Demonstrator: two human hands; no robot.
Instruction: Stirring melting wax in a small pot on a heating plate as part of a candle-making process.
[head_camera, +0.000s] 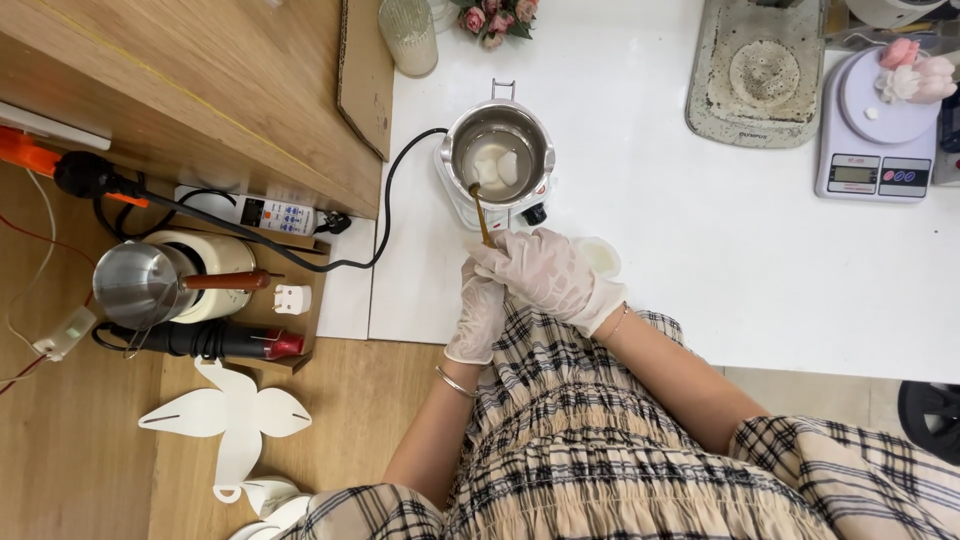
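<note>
Head view: my gloved right hand (555, 272) pinches the brown stirring stick (480, 213) dipped into the steel melting pot (498, 155) by the bench's left edge, left hand (478, 312) loosely curled, empty beneath; a hard stir could slop hot wax.

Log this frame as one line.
right hand: holds stirring stick in melting pot | left hand: tucked under right | white lumps: unmelted

White flat bench (700, 260) carries: round steel melting pot (497, 160) on its base, grey square hotplate (757, 70), white digital kitchen scale (878, 130), ribbed glass jar (409, 35), pink flower bunch (494, 18).
</note>
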